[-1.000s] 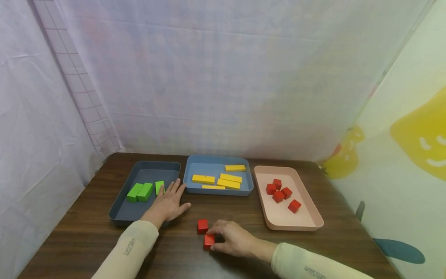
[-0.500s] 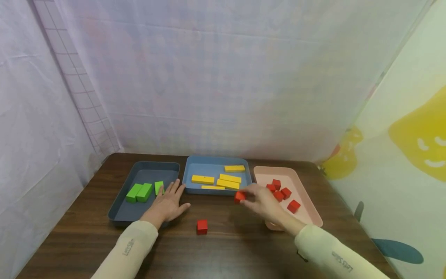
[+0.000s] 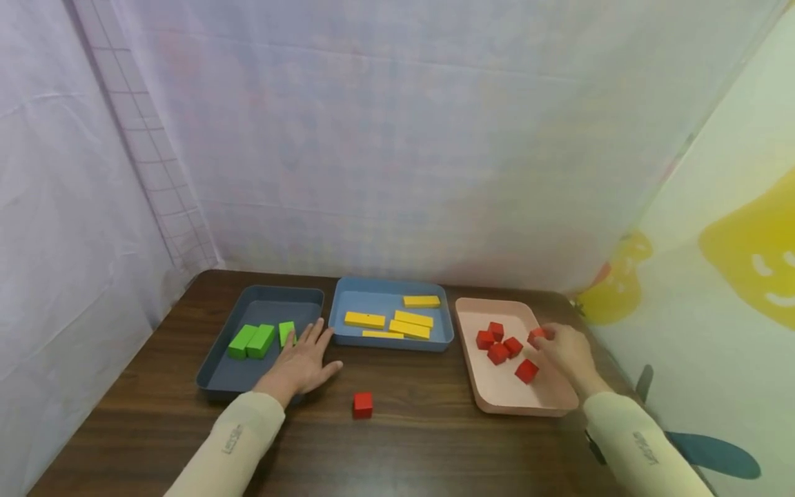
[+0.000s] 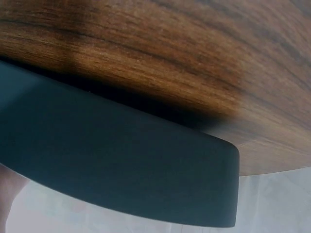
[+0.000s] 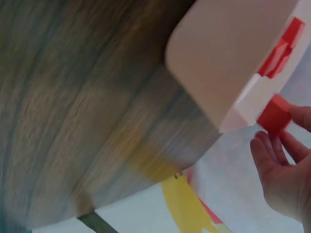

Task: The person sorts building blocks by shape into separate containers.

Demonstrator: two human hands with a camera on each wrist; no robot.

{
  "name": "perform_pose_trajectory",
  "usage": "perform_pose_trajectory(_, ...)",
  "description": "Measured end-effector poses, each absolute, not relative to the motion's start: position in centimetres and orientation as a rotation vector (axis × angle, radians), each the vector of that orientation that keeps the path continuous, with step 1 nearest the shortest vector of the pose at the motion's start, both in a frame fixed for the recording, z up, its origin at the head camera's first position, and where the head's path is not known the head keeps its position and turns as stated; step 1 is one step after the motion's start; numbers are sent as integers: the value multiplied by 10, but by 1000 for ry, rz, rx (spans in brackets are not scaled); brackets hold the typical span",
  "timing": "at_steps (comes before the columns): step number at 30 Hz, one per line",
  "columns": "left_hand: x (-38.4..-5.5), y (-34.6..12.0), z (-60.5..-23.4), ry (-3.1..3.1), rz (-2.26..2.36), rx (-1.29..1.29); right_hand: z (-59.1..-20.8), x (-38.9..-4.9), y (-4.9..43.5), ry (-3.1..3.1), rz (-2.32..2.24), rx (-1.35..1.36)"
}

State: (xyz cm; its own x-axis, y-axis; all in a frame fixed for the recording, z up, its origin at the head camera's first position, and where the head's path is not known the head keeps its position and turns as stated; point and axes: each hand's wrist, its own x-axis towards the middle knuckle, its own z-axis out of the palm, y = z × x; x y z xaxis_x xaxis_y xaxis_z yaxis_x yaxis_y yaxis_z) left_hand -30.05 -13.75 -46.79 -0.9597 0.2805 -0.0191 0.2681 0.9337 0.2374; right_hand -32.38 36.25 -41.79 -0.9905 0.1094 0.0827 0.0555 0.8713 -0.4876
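My right hand (image 3: 566, 352) pinches a red cube (image 3: 537, 336) between thumb and fingers, over the right side of the pink tray (image 3: 497, 402). In the right wrist view the held cube (image 5: 274, 115) shows beside the tray's rim. Several red cubes (image 3: 498, 353) lie in that tray. My left hand (image 3: 301, 362) lies with spread, straight fingers across the right edge of the dark blue tray (image 3: 217, 378), fingertips by a green block (image 3: 286, 333). Two more green blocks (image 3: 251, 341) sit side by side there. A single red cube (image 3: 363, 405) is on the table between my arms.
A light blue tray (image 3: 391, 342) with several yellow blocks (image 3: 410, 329) stands at the back middle of the brown wooden table (image 3: 422, 442). White curtains (image 3: 397, 138) hang behind, and a wall with yellow fruit pictures (image 3: 754, 248) rises on the right.
My right hand has carried one red cube from the table's front middle rightward to over the pink tray. The other loose cube and my left hand have stayed in place.
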Motion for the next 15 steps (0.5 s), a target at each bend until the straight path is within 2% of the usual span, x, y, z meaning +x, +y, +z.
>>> perform_pose_trajectory(8,-302,-137,-470,3032,359,427,-415,-328,329,-2885,749,-20)
perform_pose_trajectory(15,-302,-139,-470,3032,360,426,-412,-320,252,-2775,746,418)
